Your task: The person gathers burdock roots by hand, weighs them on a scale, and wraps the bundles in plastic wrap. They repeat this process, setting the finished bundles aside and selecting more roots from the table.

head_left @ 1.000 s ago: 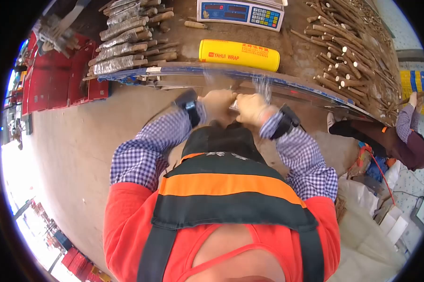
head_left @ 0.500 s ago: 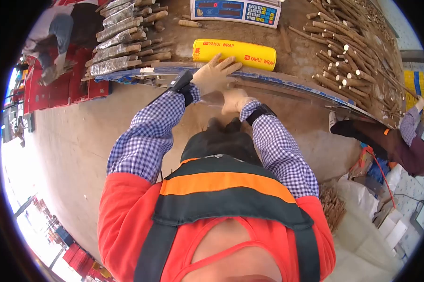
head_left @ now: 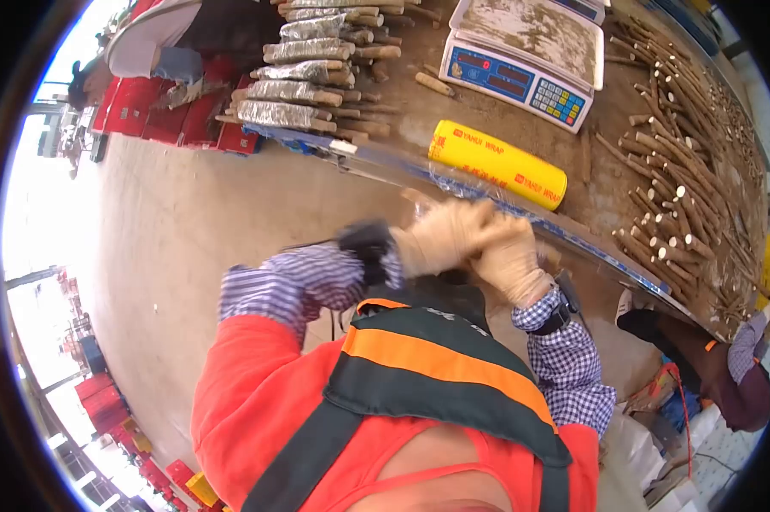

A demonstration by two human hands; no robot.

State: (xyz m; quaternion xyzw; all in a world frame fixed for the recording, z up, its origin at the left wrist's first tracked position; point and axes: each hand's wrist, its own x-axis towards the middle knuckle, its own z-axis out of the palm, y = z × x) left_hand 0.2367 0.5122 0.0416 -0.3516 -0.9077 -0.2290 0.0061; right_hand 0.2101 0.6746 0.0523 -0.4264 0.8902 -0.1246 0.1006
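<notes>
My left hand [head_left: 444, 236], in a beige glove and smeared by motion, is closed at the table's front edge. Right against it, my right hand [head_left: 510, 256], gloved too, has its fingers curled. Between them they grip a bundle of sticks [head_left: 415, 201], mostly hidden; brown ends poke out past the left hand and beside the right. Just beyond lies a yellow roll of plastic wrap [head_left: 497, 165] printed "YAHUI WRAP". A strip of clear film [head_left: 470, 183] shows between the roll and my hands.
A scale [head_left: 521, 64] with a dirty pan stands behind the roll. Film-wrapped stick bundles [head_left: 295, 92] are stacked at the left, loose sticks [head_left: 671, 200] piled at the right. Red crates [head_left: 159, 109] sit beyond the table's left end. Another person [head_left: 700, 350] stands at the right.
My left hand has come off the roll and closed next to my right hand. Clear film now shows at the roll's front. The view has turned, so the table appears shifted and tilted.
</notes>
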